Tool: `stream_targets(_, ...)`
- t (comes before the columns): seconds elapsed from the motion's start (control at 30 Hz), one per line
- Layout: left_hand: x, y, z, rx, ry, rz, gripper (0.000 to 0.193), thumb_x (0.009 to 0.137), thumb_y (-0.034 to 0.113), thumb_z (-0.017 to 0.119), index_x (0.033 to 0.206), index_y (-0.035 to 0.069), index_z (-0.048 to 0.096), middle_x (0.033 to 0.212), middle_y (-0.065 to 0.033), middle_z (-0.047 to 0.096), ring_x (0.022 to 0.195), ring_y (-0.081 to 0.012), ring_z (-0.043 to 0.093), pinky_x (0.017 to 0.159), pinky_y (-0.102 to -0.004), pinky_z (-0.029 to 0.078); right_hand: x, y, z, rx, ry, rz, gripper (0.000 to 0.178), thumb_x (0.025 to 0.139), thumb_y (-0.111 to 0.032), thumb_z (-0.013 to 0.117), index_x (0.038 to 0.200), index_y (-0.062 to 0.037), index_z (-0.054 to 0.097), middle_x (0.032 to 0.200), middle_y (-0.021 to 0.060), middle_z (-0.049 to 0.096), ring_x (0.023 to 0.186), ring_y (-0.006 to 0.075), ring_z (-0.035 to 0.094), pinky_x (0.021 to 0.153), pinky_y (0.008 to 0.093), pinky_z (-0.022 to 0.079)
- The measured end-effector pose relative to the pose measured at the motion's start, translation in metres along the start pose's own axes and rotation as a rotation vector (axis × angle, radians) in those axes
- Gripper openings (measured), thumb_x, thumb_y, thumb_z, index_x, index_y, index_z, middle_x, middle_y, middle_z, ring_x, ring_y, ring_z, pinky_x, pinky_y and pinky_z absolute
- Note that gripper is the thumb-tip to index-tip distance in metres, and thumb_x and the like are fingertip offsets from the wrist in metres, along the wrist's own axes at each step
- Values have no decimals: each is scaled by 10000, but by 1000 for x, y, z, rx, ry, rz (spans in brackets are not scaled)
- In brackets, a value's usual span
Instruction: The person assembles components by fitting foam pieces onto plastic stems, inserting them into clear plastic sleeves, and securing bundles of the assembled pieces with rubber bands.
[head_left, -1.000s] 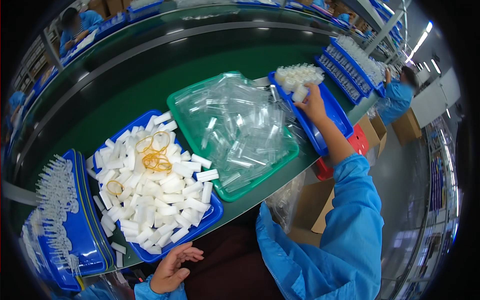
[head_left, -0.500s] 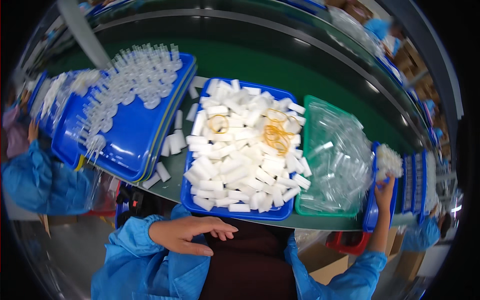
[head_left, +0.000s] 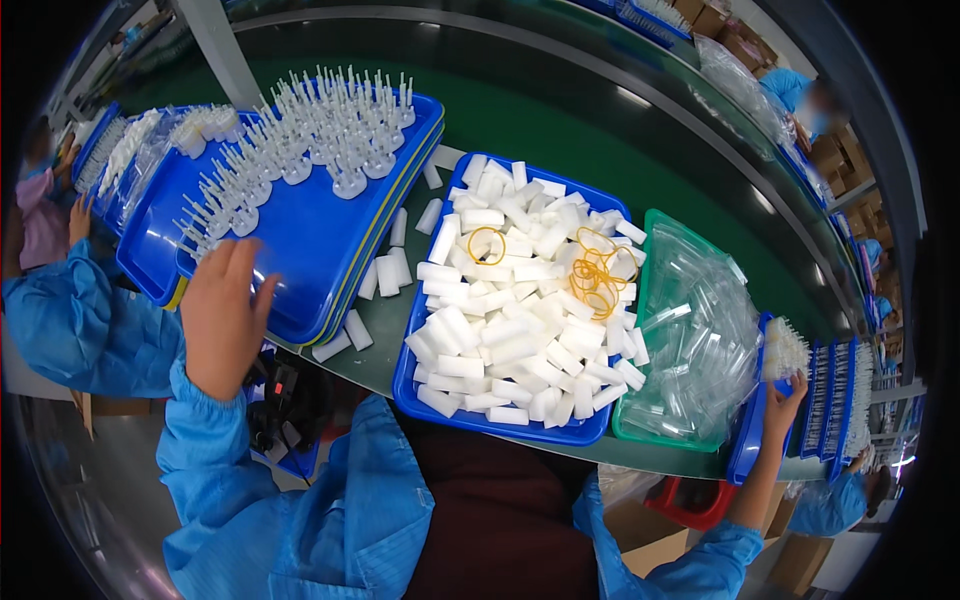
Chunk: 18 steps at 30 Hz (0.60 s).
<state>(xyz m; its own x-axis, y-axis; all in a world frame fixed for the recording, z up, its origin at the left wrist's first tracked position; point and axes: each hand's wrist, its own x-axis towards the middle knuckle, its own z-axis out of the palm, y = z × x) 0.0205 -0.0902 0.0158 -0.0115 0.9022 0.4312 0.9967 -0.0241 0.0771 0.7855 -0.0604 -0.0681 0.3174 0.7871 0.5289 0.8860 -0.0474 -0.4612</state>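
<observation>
My left hand (head_left: 224, 312) is raised over the near edge of a stack of blue trays (head_left: 305, 262), fingers stretched and thumb apart, holding nothing. On the top tray stand rows of clear plastic stemmed pieces with round bases (head_left: 285, 150), just beyond its fingertips. Far to the right, my right hand (head_left: 782, 404) has curled fingers at a narrow blue tray (head_left: 745, 440), touching the near side of a cluster of small whitish pieces (head_left: 786, 350). What its fingertips pinch, if anything, is too small to make out.
Between my hands, a blue bin (head_left: 408, 385) holds white foam cylinders (head_left: 500, 330) and yellow rubber bands (head_left: 598, 285). Beside it, a green tray (head_left: 650, 428) holds clear plastic tubes (head_left: 700, 330). Loose cylinders (head_left: 388, 272) lie by the stack. A co-worker's blue sleeve (head_left: 90, 320) is at left.
My left hand has moved left and forward from my lap to the tray stack. My right hand stays at the whitish cluster. The whole view has shifted, so the trays appear farther right.
</observation>
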Motion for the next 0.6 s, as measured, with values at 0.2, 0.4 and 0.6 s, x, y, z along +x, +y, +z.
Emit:
stream_targets(0.2, 11, -44, 12, 436, -35, -115, 480, 663, 199, 759, 1056, 24, 546, 916, -138, 589, 843, -297, 583, 696, -365, 436, -19, -141, -32, 18, -23, -20, 500, 847, -12, 590, 1311, -48, 407, 1226, 121, 510, 840, 114, 581, 755, 239, 463)
stream_targets(0.4, 2, -76, 25, 307, -9, -146, 350, 728, 110, 685, 1016, 3, 517, 955, -181, 559, 880, -377, 567, 697, -427, 464, -62, -276, -3, 145, -127, -252, 333, 771, 44, 620, 1094, -23, 580, 964, 94, 631, 793, 135, 605, 677, 243, 453)
stream_targets(0.6, -6, -75, 6, 74, 9, -163, 225, 769, 13, 619, 959, -19, 503, 1010, -188, 523, 855, -396, 555, 708, -408, 462, -90, -366, 40, 345, -375, -444, 230, 724, 19, 679, 942, -37, 630, 903, 115, 644, 666, 203, 619, 613, 280, 476)
